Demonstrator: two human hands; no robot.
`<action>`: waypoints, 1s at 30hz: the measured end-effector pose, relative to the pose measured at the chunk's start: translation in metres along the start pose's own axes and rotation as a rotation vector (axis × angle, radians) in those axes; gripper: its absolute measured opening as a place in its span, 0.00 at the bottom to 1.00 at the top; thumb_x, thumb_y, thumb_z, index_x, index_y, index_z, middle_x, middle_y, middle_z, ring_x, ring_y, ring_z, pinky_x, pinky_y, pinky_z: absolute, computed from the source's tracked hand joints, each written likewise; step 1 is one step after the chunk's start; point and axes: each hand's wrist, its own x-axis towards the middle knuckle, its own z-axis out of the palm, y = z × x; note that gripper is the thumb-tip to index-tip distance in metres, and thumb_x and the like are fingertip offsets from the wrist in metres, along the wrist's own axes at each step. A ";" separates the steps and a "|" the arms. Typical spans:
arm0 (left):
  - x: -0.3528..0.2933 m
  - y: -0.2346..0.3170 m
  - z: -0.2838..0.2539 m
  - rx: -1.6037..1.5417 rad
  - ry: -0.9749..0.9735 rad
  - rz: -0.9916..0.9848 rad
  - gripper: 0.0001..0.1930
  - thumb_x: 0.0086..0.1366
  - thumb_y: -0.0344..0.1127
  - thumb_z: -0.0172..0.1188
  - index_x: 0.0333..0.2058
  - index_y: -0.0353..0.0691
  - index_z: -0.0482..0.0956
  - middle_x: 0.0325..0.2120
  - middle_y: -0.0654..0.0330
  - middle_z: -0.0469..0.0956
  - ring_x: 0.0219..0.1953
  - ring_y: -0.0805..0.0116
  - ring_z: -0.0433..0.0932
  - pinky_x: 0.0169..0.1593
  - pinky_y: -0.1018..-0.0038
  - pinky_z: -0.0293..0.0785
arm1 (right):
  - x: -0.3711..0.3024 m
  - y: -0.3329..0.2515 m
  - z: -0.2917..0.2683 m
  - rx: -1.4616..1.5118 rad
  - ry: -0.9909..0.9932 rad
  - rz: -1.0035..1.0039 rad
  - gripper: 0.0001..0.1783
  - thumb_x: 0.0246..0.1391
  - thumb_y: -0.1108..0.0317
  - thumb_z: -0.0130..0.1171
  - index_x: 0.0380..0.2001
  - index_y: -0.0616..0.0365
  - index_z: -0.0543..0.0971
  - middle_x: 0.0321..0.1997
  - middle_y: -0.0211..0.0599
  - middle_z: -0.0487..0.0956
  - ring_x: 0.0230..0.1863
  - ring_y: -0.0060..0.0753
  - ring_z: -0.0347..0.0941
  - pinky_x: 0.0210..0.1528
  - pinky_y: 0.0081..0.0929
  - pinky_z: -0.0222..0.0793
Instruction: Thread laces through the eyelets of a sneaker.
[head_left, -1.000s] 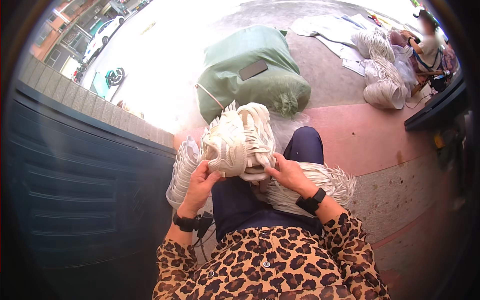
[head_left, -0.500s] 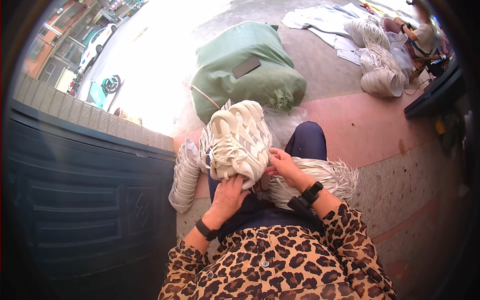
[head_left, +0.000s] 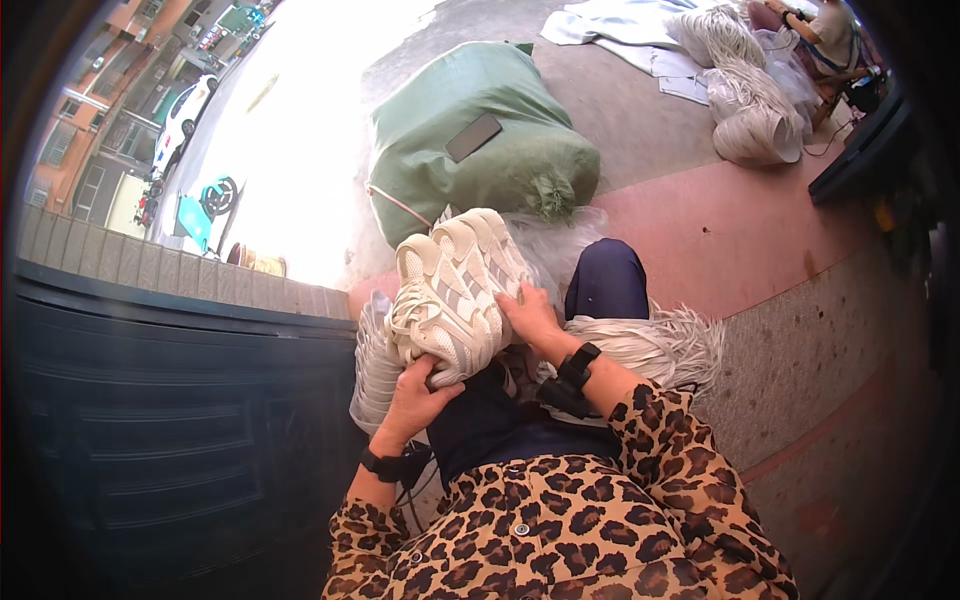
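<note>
Left hand [head_left: 418, 392] cupped under the heel end of a cream sneaker [head_left: 452, 292], fingers wrapped on the sole edge. Right hand [head_left: 530, 315] pressed flat against the shoe's side near the collar, fingers closed on it. Shoe sits above the lap, just over the knees. Likely light, upper soft and squashy, sole stiffer and grippy: best held by sole and heel, not the mesh. Long axis runs from lower left up to upper right, toe pointing away toward the green sack [head_left: 480, 140]. White lace bundles [head_left: 650, 345] beside the thigh.
</note>
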 end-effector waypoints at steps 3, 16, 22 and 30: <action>0.003 0.010 -0.010 -0.015 0.024 -0.034 0.21 0.47 0.28 0.67 0.41 0.32 0.73 0.33 0.54 0.78 0.36 0.66 0.76 0.42 0.74 0.70 | -0.007 -0.002 -0.002 0.003 0.066 -0.052 0.32 0.45 0.49 0.58 0.45 0.65 0.71 0.47 0.58 0.72 0.51 0.57 0.67 0.51 0.42 0.63; -0.020 -0.006 -0.037 -0.243 0.108 -0.183 0.22 0.48 0.24 0.64 0.44 0.30 0.72 0.37 0.60 0.76 0.38 0.74 0.74 0.43 0.78 0.69 | -0.016 -0.029 0.037 0.387 -0.150 0.026 0.28 0.43 0.60 0.63 0.44 0.67 0.69 0.43 0.50 0.75 0.46 0.42 0.71 0.49 0.32 0.65; -0.017 0.016 -0.047 -0.766 0.402 -0.040 0.23 0.56 0.23 0.55 0.51 0.29 0.63 0.43 0.54 0.73 0.42 0.65 0.75 0.45 0.70 0.74 | 0.006 -0.052 0.005 1.209 -0.395 0.251 0.18 0.54 0.67 0.53 0.47 0.64 0.69 0.46 0.42 0.75 0.46 0.35 0.72 0.50 0.32 0.67; 0.015 0.029 -0.014 0.139 0.159 0.190 0.22 0.48 0.33 0.66 0.42 0.34 0.73 0.39 0.49 0.75 0.44 0.52 0.71 0.48 0.65 0.67 | 0.011 -0.044 -0.110 1.630 -0.610 -0.517 0.18 0.58 0.59 0.42 0.46 0.56 0.72 0.44 0.35 0.76 0.43 0.30 0.73 0.48 0.30 0.69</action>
